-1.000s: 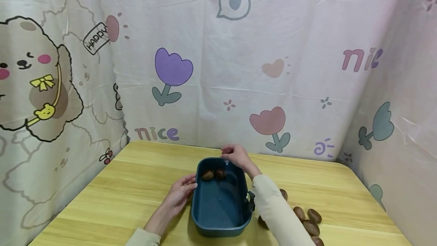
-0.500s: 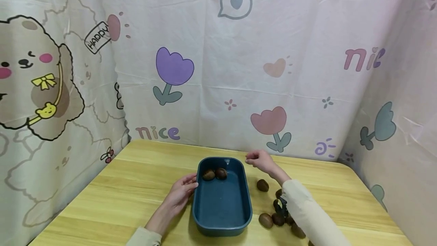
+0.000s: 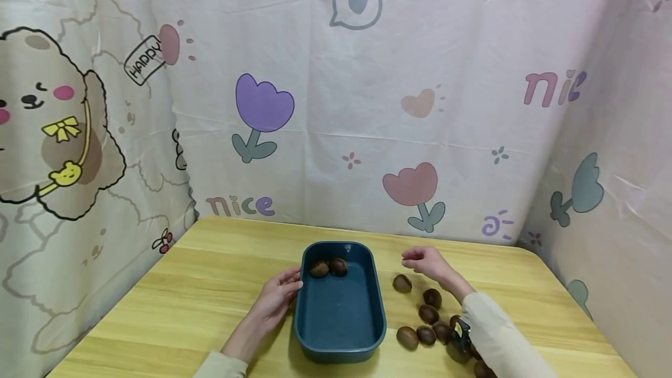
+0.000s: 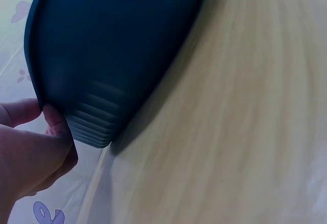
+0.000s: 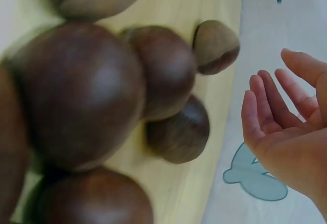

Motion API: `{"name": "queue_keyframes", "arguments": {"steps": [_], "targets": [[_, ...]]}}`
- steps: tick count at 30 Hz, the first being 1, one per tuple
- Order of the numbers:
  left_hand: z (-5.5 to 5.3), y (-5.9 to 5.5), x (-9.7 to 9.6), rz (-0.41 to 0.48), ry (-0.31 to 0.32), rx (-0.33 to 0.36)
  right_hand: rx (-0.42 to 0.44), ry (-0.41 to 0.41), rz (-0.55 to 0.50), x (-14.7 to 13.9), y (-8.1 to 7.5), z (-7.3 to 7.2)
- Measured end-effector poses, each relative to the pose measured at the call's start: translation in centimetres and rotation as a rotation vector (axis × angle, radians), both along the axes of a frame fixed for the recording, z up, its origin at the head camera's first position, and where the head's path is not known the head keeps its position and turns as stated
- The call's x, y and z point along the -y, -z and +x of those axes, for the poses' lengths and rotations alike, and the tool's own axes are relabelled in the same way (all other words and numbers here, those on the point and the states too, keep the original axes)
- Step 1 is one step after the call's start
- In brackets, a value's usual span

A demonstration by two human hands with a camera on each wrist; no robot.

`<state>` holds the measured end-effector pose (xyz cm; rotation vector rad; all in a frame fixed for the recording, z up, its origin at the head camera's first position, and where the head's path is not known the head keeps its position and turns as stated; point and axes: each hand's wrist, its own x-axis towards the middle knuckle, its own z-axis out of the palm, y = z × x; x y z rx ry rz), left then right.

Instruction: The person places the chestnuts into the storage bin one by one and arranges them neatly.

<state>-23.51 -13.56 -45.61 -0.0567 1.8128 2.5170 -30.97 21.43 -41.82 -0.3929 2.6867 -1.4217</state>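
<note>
A deep blue rectangular container (image 3: 340,319) with rounded corners stands on the table, and two brown chestnuts (image 3: 338,267) lie at its far end. At its left side, my left hand (image 3: 276,297) holds the wall, thumb by the rim. The left wrist view shows thumb and fingers of that hand (image 4: 38,150) pinching the edge near the container's ridged corner (image 4: 97,114). Right of the container, my right hand (image 3: 433,266) hovers with loosely bent fingers and nothing in them. A single chestnut (image 3: 402,283) lies just below it. In the right wrist view this hand (image 5: 291,116) is beside several chestnuts (image 5: 163,73).
Several more chestnuts (image 3: 426,335) lie loose on the wooden table (image 3: 210,273), partly hidden by the right forearm. A black wrist camera (image 3: 462,332) sits at the right cuff. Behind the table hangs a printed cloth (image 3: 341,104).
My right hand has moved from above the container's far end to the right, over the table by the loose chestnuts. My left hand and the container have stayed in place.
</note>
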Motion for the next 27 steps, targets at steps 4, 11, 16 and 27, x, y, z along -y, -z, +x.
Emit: {"name": "queue_keyframes", "arguments": {"steps": [4, 11, 16, 27], "targets": [[-0.1, 0.0, 0.1, 0.000, 0.003, 0.005, 0.012, -0.049, 0.014, -0.4, 0.6, 0.3], [-0.1, 0.1, 0.1, 0.000, 0.007, 0.011, 0.040, -0.154, 0.062, -0.5, 1.5, 0.8], [-0.1, 0.0, 0.1, 0.007, 0.003, 0.010, 0.059, -0.174, 0.066, -0.5, 2.0, 0.7], [-0.2, 0.2, 0.1, 0.009, 0.006, 0.002, 0.024, -0.149, 0.086, -0.5, 2.5, 0.6]]}}
